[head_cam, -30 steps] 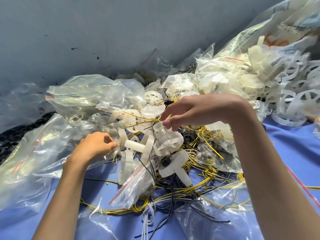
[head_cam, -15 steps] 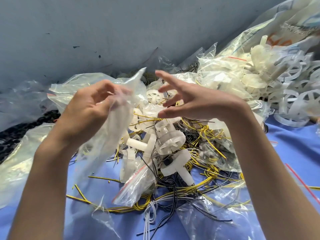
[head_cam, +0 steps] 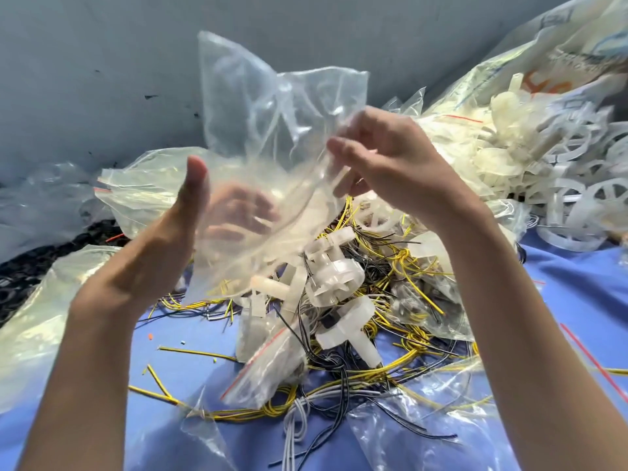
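Only dimly, left hand (head_cam: 176,246) behind clear bag (head_cam: 272,113)

Bag (head_cam: 272,130) up in front of you, above the heap, between both hands. Your left hand (head_cam: 163,246) is at its lower left edge, thumb on the near side, fingers behind the film. Your right hand (head_cam: 390,171) pinches its right edge. Below, on the table (head_cam: 190,338), lies the wire tangle (head_cam: 418,290) with moulded parts (head_cam: 334,277) on it. Small pouch (head_cam: 268,362) just before the parts. Wheels (head_cam: 577,205) heaped to your right, sack (head_cam: 560,62) behind them. Slack bags (head_cam: 34,328) to your left. Wall (head_cam: 102,62) behind all.
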### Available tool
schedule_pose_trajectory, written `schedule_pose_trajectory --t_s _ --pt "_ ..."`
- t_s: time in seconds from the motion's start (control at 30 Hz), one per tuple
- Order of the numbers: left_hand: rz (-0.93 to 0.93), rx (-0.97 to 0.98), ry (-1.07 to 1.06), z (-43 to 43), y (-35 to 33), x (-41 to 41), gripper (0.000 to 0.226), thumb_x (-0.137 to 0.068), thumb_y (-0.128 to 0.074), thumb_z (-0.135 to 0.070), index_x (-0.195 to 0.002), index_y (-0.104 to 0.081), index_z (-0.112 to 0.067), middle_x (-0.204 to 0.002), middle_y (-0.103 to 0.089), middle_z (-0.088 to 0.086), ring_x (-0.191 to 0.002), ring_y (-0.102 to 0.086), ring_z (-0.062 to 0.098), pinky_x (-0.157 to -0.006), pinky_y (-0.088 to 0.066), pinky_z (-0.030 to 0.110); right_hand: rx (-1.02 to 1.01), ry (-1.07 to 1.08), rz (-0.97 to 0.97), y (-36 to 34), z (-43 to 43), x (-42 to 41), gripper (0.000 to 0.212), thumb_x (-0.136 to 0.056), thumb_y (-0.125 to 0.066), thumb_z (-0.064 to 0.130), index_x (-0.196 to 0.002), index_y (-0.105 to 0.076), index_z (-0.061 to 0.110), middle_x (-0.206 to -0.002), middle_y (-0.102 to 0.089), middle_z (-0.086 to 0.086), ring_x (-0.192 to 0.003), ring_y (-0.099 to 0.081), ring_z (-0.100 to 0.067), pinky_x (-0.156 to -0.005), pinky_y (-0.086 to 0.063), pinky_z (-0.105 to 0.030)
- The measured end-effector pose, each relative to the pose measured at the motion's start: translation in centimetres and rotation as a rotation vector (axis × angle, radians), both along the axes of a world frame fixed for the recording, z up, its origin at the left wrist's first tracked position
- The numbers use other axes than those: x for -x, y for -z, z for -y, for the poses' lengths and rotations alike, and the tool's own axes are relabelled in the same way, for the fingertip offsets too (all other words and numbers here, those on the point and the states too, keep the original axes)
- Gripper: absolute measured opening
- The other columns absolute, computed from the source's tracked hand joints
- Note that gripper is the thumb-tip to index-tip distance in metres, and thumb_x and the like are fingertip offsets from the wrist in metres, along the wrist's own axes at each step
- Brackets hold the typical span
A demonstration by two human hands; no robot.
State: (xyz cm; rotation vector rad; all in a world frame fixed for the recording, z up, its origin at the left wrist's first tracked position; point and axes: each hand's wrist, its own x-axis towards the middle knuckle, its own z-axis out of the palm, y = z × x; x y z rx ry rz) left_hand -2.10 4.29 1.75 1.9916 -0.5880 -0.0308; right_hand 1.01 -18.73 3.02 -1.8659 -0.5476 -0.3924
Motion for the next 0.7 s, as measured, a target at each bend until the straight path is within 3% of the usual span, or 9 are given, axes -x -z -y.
schedule_pose_trajectory --t_s 0.1,0.2,0.3,0.37,0.4,0.5,0.6,0.67,0.7 --pt "-0.051 -0.042 0.056 -0.2 0.2 0.5 0.1 -0.049 -0.03 -0.101 -0.108 -0.067 -0.028 -0.113 -0.07 -0.003 -0.111 -0.062 0.013 -0.099 -0.039 0.045 -0.179 0.113 -0.068 -0.2 0.3 -0.3 0.008 -0.091 -0.055 0.006 -0.083 -0.053 0.004 -0.07 -0.068 -0.009 -0.051 -0.069 -0.019 -0.045 -0.051 -0.023" --pt "0.042 -0.299 -0.019 0.0 0.0 0.6 0.069 -0.059 -0.051 -0.089 -0.107 -0.064 -0.04 -0.108 -0.069 -0.017 -0.104 -0.064 0.002 -0.096 -0.046 0.043 -0.317 0.149 -0.117 -0.3 0.5 -0.3 0.012 -0.089 -0.053 0.003 -0.077 -0.05 0.007 -0.062 -0.066 -0.008 -0.05 -0.068 -0.019 -0.048 -0.053 -0.024" --pt "0.17 -0.37 -0.117 0.7 -0.1 0.5 0.035 -0.077 -0.06 -0.054 -0.095 -0.07 -0.026 -0.094 -0.073 -0.008 -0.09 -0.068 0.006 -0.084 -0.054 0.038 -0.374 0.121 -0.123 -0.4 0.6 -0.3 0.015 -0.091 -0.053 0.004 -0.078 -0.049 0.009 -0.066 -0.066 -0.008 -0.055 -0.068 -0.019 -0.053 -0.055 -0.025" --pt "0.217 -0.277 -0.132 1.0 0.0 0.3 0.032 -0.08 -0.054 -0.04 -0.09 -0.069 -0.014 -0.089 -0.074 0.0 -0.081 -0.071 0.012 -0.073 -0.056 0.033 -0.345 0.049 -0.132 -0.5 0.7 -0.3 0.006 -0.094 -0.055 0.009 -0.091 -0.05 0.01 -0.082 -0.064 -0.01 -0.064 -0.069 -0.019 -0.058 -0.055 -0.024" --pt "0.191 -0.187 -0.132 1.1 -0.1 0.3 0.03 -0.08 -0.053 -0.037 -0.086 -0.067 -0.011 -0.089 -0.075 0.001 -0.078 -0.072 0.013 -0.068 -0.057 0.028 -0.299 0.013 -0.142 -0.5 0.6 -0.3 0.012 -0.094 -0.057 0.013 -0.103 -0.049 0.009 -0.088 -0.063 -0.009 -0.07 -0.07 -0.018 -0.061 -0.056 -0.025" --pt "0.12 0.047 -0.149 1.6 -0.4 0.5 0.021 -0.085 -0.05 -0.032 -0.076 -0.054 -0.013 -0.087 -0.075 0.0 -0.066 -0.072 0.019 -0.054 -0.051 0.016 -0.024 -0.071 -0.172 -0.2 0.5 -0.2 0.064 -0.09 -0.062 0.025 -0.143 -0.028 0.012 -0.119 -0.056 -0.002 -0.096 -0.065 -0.014 -0.073 -0.057 -0.027" --pt "0.103 0.208 -0.187 2.3 -0.6 0.8 0.022 -0.098 -0.042 -0.019 -0.076 -0.046 -0.016 -0.081 -0.075 0.002 -0.055 -0.069 0.019 -0.05 -0.048 0.019 0.306 -0.188 -0.201 0.5 0.4 0.0 0.096 -0.086 -0.065 0.035 -0.153 0.003 0.021 -0.154 -0.026 0.0 -0.125 -0.046 -0.005 -0.096 -0.042 -0.013" --pt "0.06 0.303 -0.194 2.8 -0.7 0.8 0.022 -0.1 -0.04 -0.017 -0.078 -0.045 -0.016 -0.078 -0.075 0.006 -0.056 -0.068 0.025 -0.052 -0.052 0.026 0.477 -0.231 -0.206 0.6 0.3 0.4 0.101 -0.084 -0.065 0.042 -0.152 0.006 0.023 -0.156 -0.019 0.008 -0.121 -0.035 0.014 -0.095 -0.025 0.002" --pt "0.038 0.336 -0.189 3.0 -0.6 0.8 0.022 -0.1 -0.04 -0.016 -0.078 -0.046 -0.016 -0.078 -0.074 0.009 -0.058 -0.068 0.029 -0.051 -0.055 0.029 0.517 -0.236 -0.206 0.6 0.3 0.5 0.1 -0.084 -0.066 0.043 -0.153 0.005 0.024 -0.149 -0.029 0.012 -0.104 -0.04 0.025 -0.085 -0.025 0.008"
